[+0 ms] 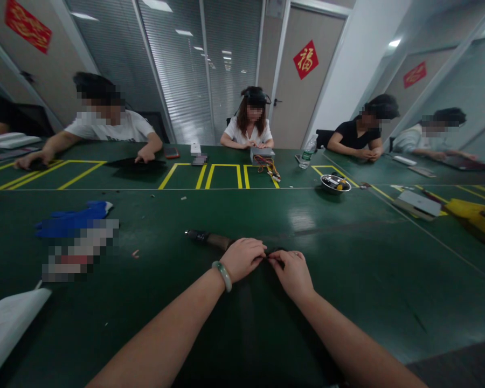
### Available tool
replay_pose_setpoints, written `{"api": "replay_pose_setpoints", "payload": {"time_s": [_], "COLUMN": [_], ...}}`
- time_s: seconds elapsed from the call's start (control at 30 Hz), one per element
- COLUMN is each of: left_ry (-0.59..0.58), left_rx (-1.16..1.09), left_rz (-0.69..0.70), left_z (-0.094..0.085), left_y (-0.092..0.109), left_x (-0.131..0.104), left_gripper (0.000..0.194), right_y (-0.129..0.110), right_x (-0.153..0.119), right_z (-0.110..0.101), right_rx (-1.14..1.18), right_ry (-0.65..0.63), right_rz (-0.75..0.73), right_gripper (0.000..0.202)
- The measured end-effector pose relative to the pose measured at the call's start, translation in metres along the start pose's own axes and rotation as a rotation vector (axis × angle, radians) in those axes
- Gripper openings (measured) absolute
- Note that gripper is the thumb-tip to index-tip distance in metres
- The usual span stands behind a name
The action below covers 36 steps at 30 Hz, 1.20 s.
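The left hand [244, 258] and right hand [293, 272] pinch the dark elongated item [210, 238], which lies on the green table [347, 280] and extends leftward beyond the left hand.

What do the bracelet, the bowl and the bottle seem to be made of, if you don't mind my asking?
Bracelet: probably polished stone, perhaps glass, from its glossy, cloudy green and white.
Bowl: shiny metal, likely steel, judging by its silvery gleam.
Bottle: apparently clear plastic, since it is see-through above its label.
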<state>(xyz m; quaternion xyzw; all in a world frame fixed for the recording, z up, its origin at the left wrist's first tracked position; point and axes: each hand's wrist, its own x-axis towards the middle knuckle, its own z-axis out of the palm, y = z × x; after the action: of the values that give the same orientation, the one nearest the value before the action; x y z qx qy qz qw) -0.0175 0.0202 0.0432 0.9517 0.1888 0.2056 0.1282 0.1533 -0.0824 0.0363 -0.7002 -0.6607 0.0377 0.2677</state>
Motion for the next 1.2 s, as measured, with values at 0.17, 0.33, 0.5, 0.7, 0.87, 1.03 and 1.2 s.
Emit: {"api": "replay_pose_setpoints", "payload": {"time_s": [0.17,0.33,0.5,0.7,0.87,1.03,1.2], "left_ry": [0.016,0.05,0.044,0.031,0.031,0.039,0.032], "left_rx": [0.017,0.028,0.01,0.002,-0.019,-0.044,-0.037], "left_rz": [-0.034,-0.071,-0.069,-0.097,-0.091,-0.078,-0.082], "left_z": [0.0025,0.0062,0.0073,0.004,0.0019,0.0029,0.0049], "left_y": [0.0006,0.0051,0.0056,0.0054,0.0061,0.0065,0.006], "left_x": [-0.0003,0.001,0.0019,0.0027,0.0032,0.0037,0.0041], "left_gripper": [0.011,0.007,0.014,0.017,0.009,0.008,0.007], "right_y": [-0.0022,0.0003,0.0044,0.0067,0.0074,0.0065,0.0061], "right_x": [-0.0007,-0.0016,-0.0015,-0.0003,-0.0003,-0.0002,-0.0008], "right_z": [-0.0032,-0.0018,0.0006,0.0001,0.0007,0.0017,0.0034], "right_rx": [0.014,0.048,0.053,0.064,0.068,0.08,0.052], "right_ry": [-0.007,0.005,0.017,0.029,0.029,0.04,0.048], "right_rz": [-0.009,-0.009,-0.01,-0.013,-0.02,-0.014,0.005], "right_gripper": [0.013,0.011,0.01,0.01,0.01,0.009,0.009]}}
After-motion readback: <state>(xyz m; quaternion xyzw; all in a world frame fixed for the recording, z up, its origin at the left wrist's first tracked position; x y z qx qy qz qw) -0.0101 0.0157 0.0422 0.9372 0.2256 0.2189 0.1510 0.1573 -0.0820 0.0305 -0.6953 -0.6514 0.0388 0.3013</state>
